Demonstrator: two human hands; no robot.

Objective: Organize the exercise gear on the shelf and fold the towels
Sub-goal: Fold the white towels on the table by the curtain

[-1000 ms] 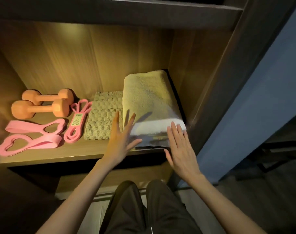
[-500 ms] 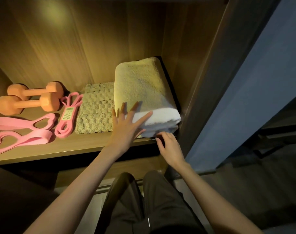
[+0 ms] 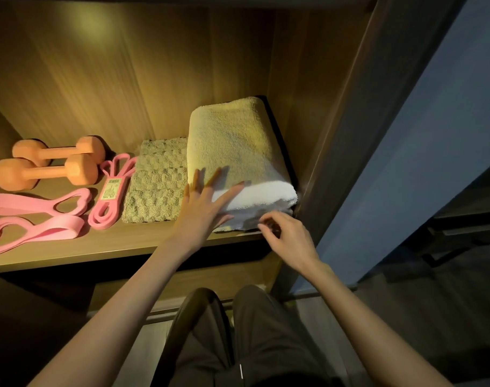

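Note:
A thick folded white towel [image 3: 238, 143] lies at the right end of the wooden shelf [image 3: 104, 244]. My left hand [image 3: 204, 208] rests flat on its near left corner, fingers straight and spread. My right hand [image 3: 285, 236] is at the towel's front lower edge, fingers curled and pinching the lower layers. A smaller folded waffle-weave towel [image 3: 157, 182] lies just left of the white one. Further left lie a pink looped band with a label [image 3: 110, 194], two pink resistance bands [image 3: 34, 219] and two orange dumbbells [image 3: 48, 166].
The cabinet's right side wall [image 3: 316, 107] stands close against the white towel. A dark door frame [image 3: 377, 113] and a blue wall [image 3: 439, 169] are to the right. My knees in dark trousers [image 3: 238, 336] are below the shelf.
My right hand dropped from flat beside the towel to its front lower edge and curled its fingers there. My left hand slid onto the towel's near corner. The view moved closer.

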